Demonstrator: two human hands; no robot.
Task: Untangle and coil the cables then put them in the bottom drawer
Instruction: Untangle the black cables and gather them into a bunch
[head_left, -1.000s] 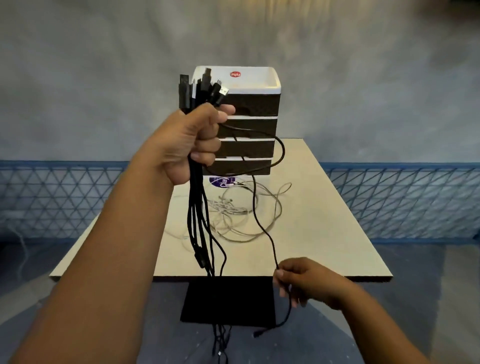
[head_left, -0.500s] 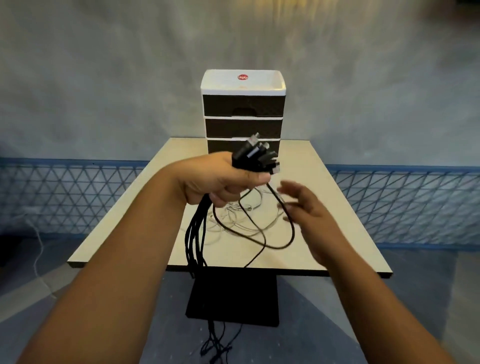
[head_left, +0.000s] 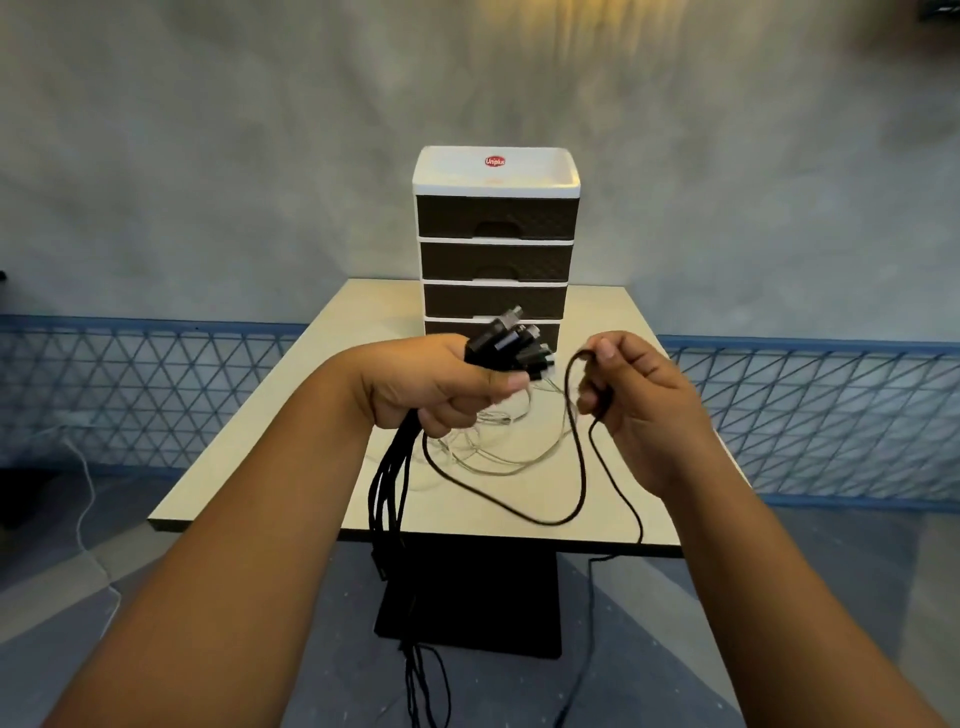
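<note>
My left hand (head_left: 441, 387) grips a bundle of black cables (head_left: 390, 483) just below their plugs (head_left: 511, 343); the plugs fan out up and right, and the strands hang past the table's front edge to the floor. One black cable (head_left: 524, 512) loops out of the bundle to my right hand (head_left: 636, 400), which pinches a bend of it between thumb and fingers. That cable's free end drops to the floor. Pale thin cables (head_left: 488, 449) lie tangled on the table (head_left: 260, 467). Behind them stands the drawer unit (head_left: 496, 249); its bottom drawer (head_left: 447, 328) is mostly hidden by the plugs.
The drawer unit has a white tray top and dark drawer fronts, all closed as far as I see. The table stands on a black pedestal base (head_left: 470, 597). A blue lattice fence (head_left: 130, 395) runs behind it. A white cord (head_left: 85, 499) lies on the floor at left.
My left hand has come down from in front of the drawers to table height with the bundle. My right hand let go of the cable low down, rose, and now pinches a bend of it.
</note>
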